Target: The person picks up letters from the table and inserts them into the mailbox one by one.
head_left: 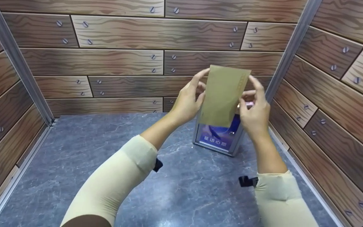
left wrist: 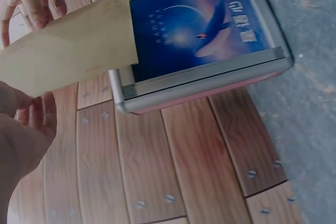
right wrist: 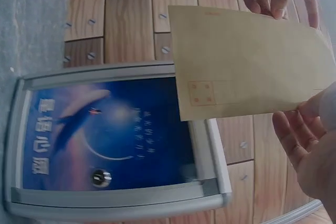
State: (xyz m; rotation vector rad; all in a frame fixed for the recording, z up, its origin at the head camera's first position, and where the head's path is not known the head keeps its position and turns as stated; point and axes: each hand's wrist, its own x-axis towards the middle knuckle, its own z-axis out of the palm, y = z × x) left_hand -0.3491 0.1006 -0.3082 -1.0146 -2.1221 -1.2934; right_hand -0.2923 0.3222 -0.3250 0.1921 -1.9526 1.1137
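A tan paper envelope (head_left: 224,94) is held up in front of the box, its long sides running up and down. My left hand (head_left: 187,100) pinches its left edge between thumb and fingers. My right hand (head_left: 256,114) pinches the right edge the same way. Red printed squares show near one corner of the envelope (right wrist: 202,94) in the right wrist view. Behind the envelope stands a metal-framed box (head_left: 214,138) with a blue whale picture, white characters and a round lock (right wrist: 101,178). The envelope hides the box's upper part in the head view.
The box stands on a grey marbled tabletop (head_left: 112,151), close to the right rear corner. Wood-patterned panels (head_left: 121,60) rise at the back and on both sides, joined by metal corner posts (head_left: 290,56).
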